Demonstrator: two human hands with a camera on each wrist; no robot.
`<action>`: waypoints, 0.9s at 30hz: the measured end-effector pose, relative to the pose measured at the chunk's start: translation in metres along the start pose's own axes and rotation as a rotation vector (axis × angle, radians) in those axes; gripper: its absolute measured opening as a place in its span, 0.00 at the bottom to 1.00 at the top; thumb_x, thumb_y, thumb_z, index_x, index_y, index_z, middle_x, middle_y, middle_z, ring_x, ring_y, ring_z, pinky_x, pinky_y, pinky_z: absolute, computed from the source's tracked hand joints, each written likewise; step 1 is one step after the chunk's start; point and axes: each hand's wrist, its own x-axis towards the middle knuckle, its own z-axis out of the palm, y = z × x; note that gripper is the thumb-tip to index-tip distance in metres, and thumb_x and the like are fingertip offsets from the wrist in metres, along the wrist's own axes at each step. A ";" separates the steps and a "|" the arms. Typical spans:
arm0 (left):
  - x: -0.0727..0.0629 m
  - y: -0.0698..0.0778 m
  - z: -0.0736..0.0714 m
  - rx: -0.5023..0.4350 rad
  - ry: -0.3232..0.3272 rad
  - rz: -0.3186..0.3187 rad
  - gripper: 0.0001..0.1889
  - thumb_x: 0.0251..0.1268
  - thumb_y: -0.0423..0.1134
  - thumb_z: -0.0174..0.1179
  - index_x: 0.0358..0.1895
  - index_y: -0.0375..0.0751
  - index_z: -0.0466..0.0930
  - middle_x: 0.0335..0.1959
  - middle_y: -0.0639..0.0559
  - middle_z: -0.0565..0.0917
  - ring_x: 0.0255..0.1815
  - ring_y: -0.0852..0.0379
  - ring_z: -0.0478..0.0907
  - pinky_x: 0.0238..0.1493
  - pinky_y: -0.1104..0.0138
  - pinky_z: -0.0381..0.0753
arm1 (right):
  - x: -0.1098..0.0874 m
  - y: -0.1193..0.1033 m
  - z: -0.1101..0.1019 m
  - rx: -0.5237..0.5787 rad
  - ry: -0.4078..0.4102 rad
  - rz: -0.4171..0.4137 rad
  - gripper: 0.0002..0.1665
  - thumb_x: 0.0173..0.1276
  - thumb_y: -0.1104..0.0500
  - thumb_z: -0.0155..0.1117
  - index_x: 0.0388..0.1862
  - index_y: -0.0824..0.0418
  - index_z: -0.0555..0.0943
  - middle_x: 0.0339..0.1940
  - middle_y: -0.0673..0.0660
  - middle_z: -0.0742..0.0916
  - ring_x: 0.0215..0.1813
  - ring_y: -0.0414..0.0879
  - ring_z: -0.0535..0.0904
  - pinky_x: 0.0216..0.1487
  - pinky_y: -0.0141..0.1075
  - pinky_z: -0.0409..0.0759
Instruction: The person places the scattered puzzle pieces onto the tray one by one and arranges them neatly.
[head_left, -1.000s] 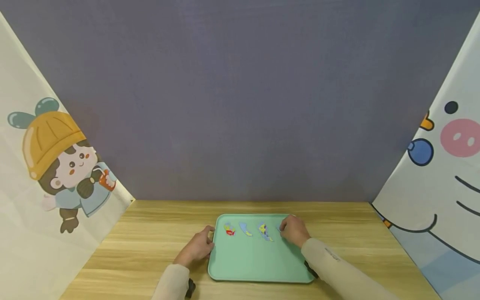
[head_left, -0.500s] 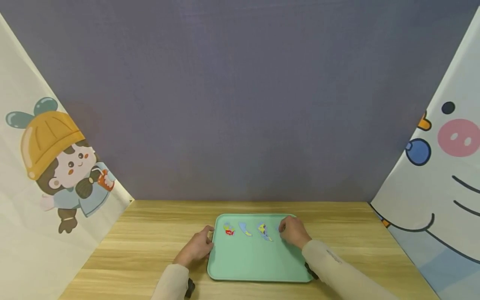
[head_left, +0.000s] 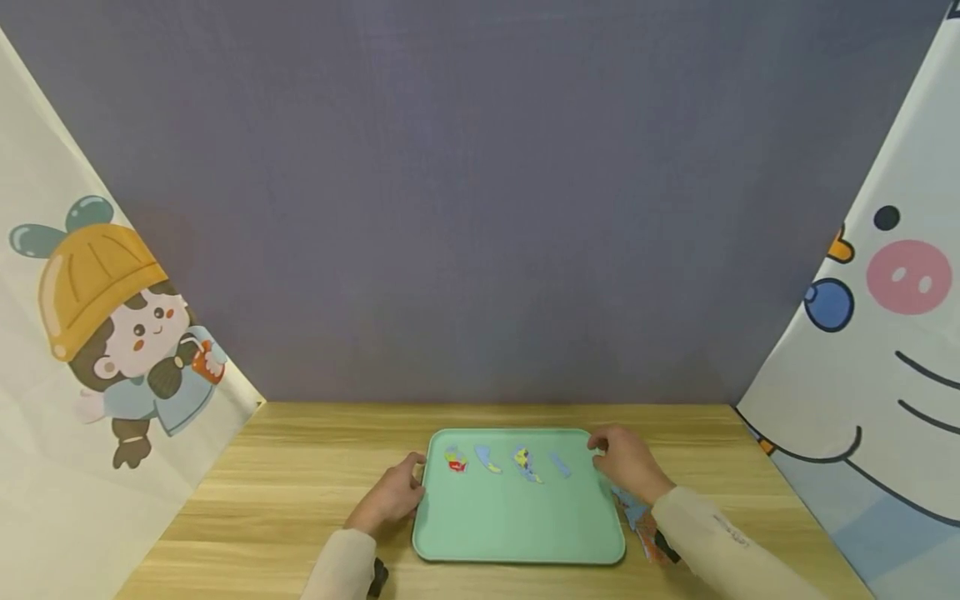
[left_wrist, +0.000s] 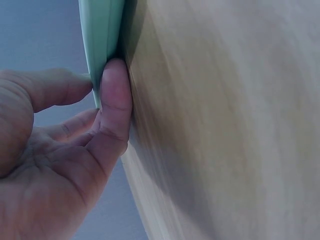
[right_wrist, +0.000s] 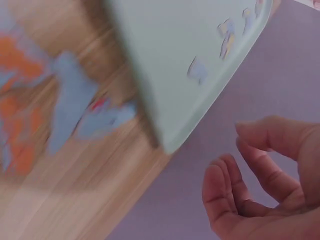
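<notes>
My left hand (head_left: 395, 493) grips the left edge of a mint-green tray (head_left: 517, 533); in the left wrist view the thumb and a finger (left_wrist: 116, 90) pinch its rim. Along the tray's far side lies a row of flat jigsaw puzzle pieces: a red and yellow one (head_left: 456, 460), a curved blue one (head_left: 487, 460), a yellow and purple one (head_left: 527, 464) and a plain blue one (head_left: 559, 465). Beside the tray's far right corner hovers my right hand (head_left: 630, 462), fingers loosely bent, holding nothing.
Several loose orange and blue puzzle pieces (right_wrist: 70, 102) lie on the wooden table (head_left: 300, 483) right of the tray, partly hidden under the right forearm in the head view. A grey backdrop (head_left: 480, 208) stands behind the table, with cartoon-printed panels at both sides.
My right hand has let go of the blue puzzle piece, which now lies last in the row, and has moved right past the tray's edge. The left hand keeps its grip.
</notes>
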 end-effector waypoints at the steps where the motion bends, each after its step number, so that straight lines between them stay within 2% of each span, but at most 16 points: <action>1: 0.000 0.000 0.000 0.003 -0.001 0.000 0.25 0.62 0.24 0.51 0.63 0.28 0.59 0.29 0.44 0.79 0.18 0.55 0.76 0.19 0.64 0.77 | -0.002 0.003 -0.004 -0.007 0.000 -0.003 0.12 0.55 0.71 0.67 0.39 0.64 0.82 0.40 0.57 0.82 0.43 0.52 0.77 0.43 0.47 0.78; 7: 0.000 0.002 -0.001 0.006 -0.010 -0.006 0.26 0.62 0.24 0.52 0.64 0.28 0.58 0.30 0.43 0.79 0.19 0.55 0.76 0.20 0.64 0.77 | -0.018 0.024 -0.018 -0.075 -0.027 -0.043 0.12 0.53 0.71 0.69 0.37 0.64 0.81 0.36 0.56 0.81 0.41 0.52 0.76 0.41 0.46 0.77; 11: -0.001 0.003 -0.002 0.008 -0.015 -0.014 0.26 0.62 0.24 0.52 0.64 0.28 0.58 0.31 0.42 0.79 0.19 0.55 0.76 0.21 0.63 0.78 | -0.030 0.037 -0.019 -0.091 -0.062 -0.031 0.11 0.54 0.69 0.69 0.37 0.63 0.80 0.36 0.56 0.79 0.41 0.52 0.76 0.40 0.45 0.78; 15: -0.001 0.003 -0.002 0.009 -0.012 -0.016 0.26 0.62 0.24 0.52 0.63 0.28 0.59 0.31 0.42 0.79 0.20 0.55 0.77 0.21 0.64 0.78 | -0.037 0.044 -0.016 -0.107 -0.072 -0.015 0.13 0.51 0.67 0.72 0.36 0.61 0.80 0.34 0.54 0.79 0.40 0.50 0.77 0.41 0.45 0.78; 20: -0.001 0.003 -0.003 -0.004 -0.008 -0.019 0.25 0.62 0.24 0.52 0.63 0.27 0.59 0.30 0.41 0.79 0.21 0.55 0.78 0.21 0.64 0.79 | -0.040 0.047 -0.007 -0.062 -0.082 -0.009 0.16 0.47 0.64 0.76 0.35 0.60 0.80 0.33 0.51 0.78 0.38 0.47 0.76 0.42 0.44 0.78; 27: -0.002 0.005 -0.002 -0.008 -0.013 -0.019 0.26 0.62 0.24 0.52 0.63 0.27 0.58 0.31 0.41 0.79 0.22 0.55 0.78 0.22 0.64 0.79 | -0.040 0.047 0.006 -0.063 -0.090 0.017 0.13 0.49 0.66 0.75 0.33 0.59 0.80 0.31 0.52 0.77 0.35 0.46 0.74 0.39 0.44 0.78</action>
